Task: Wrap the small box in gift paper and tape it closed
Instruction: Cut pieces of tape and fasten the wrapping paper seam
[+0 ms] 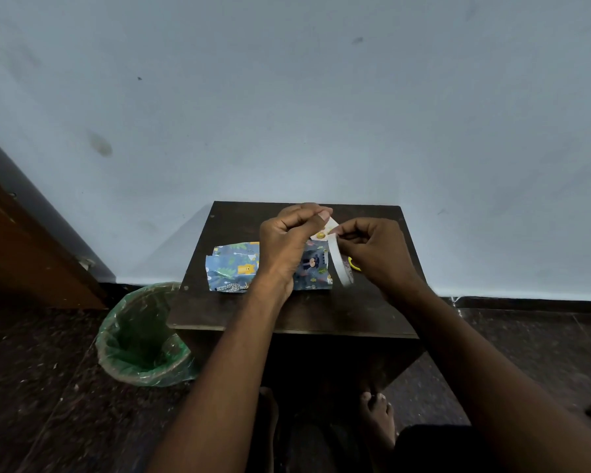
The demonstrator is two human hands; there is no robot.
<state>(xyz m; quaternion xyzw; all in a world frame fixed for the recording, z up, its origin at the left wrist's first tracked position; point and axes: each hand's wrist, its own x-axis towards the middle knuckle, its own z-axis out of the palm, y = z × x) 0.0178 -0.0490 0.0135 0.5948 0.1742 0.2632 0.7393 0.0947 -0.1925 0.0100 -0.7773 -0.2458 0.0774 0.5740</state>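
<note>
Both raised over the table [287, 312]: right hand [372, 254] gripping tape roll [340, 264], left hand [287, 240] pinching its free end. Wrapped box [234, 268] directly below, long axis left-right, nearer the left hand.

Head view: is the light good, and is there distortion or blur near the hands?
Head view: dim, bluish light; the dark table shows little detail. Wide-angle bending curves the wall base. The left hand, right hand and tape roll look slightly soft; gift paper print stays readable.

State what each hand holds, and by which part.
Right hand grips the tape roll at its upper rim; left hand pinches the tape's loose end.
</note>
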